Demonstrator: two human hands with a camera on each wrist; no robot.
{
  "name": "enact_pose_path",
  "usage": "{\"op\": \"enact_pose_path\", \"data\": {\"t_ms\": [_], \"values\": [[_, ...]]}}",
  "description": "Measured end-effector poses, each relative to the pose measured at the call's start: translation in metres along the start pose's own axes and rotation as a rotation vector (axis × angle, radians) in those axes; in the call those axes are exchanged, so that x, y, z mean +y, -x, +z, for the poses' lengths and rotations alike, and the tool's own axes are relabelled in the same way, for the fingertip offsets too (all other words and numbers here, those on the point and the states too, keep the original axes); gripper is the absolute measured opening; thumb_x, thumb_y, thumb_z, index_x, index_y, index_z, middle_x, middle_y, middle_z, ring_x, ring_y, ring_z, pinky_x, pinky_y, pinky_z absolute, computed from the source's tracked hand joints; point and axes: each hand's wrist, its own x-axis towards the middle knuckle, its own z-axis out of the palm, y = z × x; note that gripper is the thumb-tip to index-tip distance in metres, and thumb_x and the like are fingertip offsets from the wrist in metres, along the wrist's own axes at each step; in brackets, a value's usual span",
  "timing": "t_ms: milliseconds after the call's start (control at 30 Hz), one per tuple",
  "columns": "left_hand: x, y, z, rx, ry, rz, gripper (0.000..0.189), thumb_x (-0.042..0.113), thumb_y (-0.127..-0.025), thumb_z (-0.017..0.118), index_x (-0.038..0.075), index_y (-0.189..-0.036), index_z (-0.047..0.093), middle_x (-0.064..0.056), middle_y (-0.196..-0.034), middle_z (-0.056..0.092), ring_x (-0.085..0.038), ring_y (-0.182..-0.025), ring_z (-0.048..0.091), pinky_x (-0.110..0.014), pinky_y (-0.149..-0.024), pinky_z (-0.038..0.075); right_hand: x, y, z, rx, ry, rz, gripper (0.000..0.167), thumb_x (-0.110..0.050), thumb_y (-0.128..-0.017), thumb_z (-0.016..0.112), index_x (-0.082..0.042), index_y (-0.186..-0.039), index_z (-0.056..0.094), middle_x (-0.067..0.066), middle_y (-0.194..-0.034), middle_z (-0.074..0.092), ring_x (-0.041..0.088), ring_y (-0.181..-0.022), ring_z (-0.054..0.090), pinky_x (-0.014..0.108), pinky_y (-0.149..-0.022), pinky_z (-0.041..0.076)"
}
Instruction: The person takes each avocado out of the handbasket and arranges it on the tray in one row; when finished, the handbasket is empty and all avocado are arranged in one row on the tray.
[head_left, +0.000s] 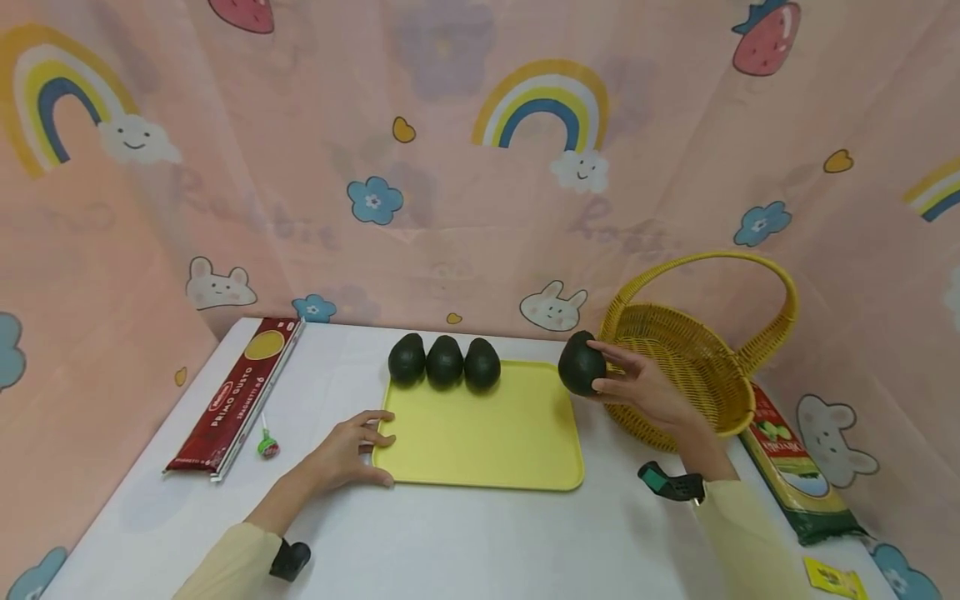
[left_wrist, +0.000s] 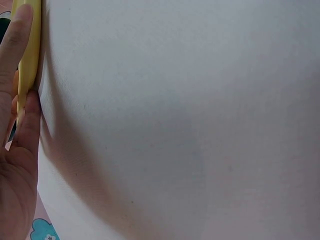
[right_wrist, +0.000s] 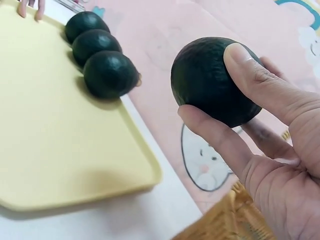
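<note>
My right hand (head_left: 637, 386) holds a dark green avocado (head_left: 582, 364) between thumb and fingers, above the right end of a yellow tray (head_left: 480, 442). In the right wrist view the held avocado (right_wrist: 212, 80) is raised off the tray, the thumb lying along its side. Three more avocados stand in a row at the tray's back left: a left one (head_left: 407, 360), a middle one (head_left: 444, 362) and a right one (head_left: 482, 365). My left hand (head_left: 348, 450) grips the tray's left edge, fingers over the rim and thumb by the front corner.
A yellow wicker basket (head_left: 675, 367) with a tall handle stands right, just behind the right hand. Beyond it lie a green-and-red bag (head_left: 802, 475) and a small yellow packet (head_left: 835, 577). At left are a red spaghetti pack (head_left: 236, 396) and a lollipop (head_left: 267, 445).
</note>
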Motion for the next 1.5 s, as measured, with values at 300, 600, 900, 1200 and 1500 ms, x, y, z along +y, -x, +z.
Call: {"op": "enact_pose_path", "data": {"t_ms": [300,600,900,1200,1500], "values": [[-0.002,-0.001,0.002,-0.003,-0.003,0.02,0.064,0.031,-0.061,0.089,-0.006,-0.109,0.069,-0.013,-0.136,0.048,-0.041,-0.125,0.047,-0.03,-0.091,0.053,0.021,-0.019,0.023,0.035,0.061,0.006,0.06,0.003,-0.084,0.069,-0.005,-0.14,0.049,0.016,-0.154,0.023,0.039,-0.121,0.047,0.039,-0.084,0.057],[0.0,0.0,0.0,0.015,-0.025,0.02,0.063,0.03,-0.061,0.089,-0.006,-0.109,0.07,-0.013,-0.135,0.048,-0.04,-0.123,0.049,-0.031,-0.091,0.053,0.048,-0.04,0.042,0.038,0.0,0.041,0.063,0.006,-0.088,0.064,0.0,-0.145,0.038,0.02,-0.154,0.022,0.037,-0.123,0.046,0.039,-0.084,0.057],[-0.002,-0.001,0.001,0.011,-0.036,0.039,0.063,0.031,-0.062,0.088,-0.006,-0.109,0.07,-0.014,-0.135,0.049,-0.04,-0.122,0.05,-0.031,-0.09,0.054,0.06,-0.05,0.042,0.024,-0.037,0.088,0.064,0.002,-0.088,0.066,-0.003,-0.146,0.039,0.02,-0.155,0.018,0.041,-0.127,0.041,0.045,-0.086,0.055],[-0.001,-0.002,-0.002,0.007,0.013,0.018,0.062,0.025,-0.061,0.089,-0.008,-0.109,0.069,-0.015,-0.136,0.047,-0.042,-0.123,0.047,-0.031,-0.091,0.053,0.065,-0.057,0.037,0.026,-0.046,0.131,0.064,0.007,-0.088,0.063,-0.003,-0.146,0.038,0.021,-0.153,0.024,0.043,-0.13,0.036,0.043,-0.084,0.057],[0.001,-0.001,-0.001,-0.006,0.015,0.002,0.062,0.026,-0.062,0.089,-0.008,-0.11,0.068,-0.016,-0.137,0.047,-0.042,-0.125,0.046,-0.031,-0.092,0.052,0.07,-0.062,0.033,0.008,-0.073,0.128,0.065,0.008,-0.091,0.058,-0.006,-0.149,0.031,0.016,-0.158,0.013,0.043,-0.135,0.03,0.041,-0.086,0.056]]}}
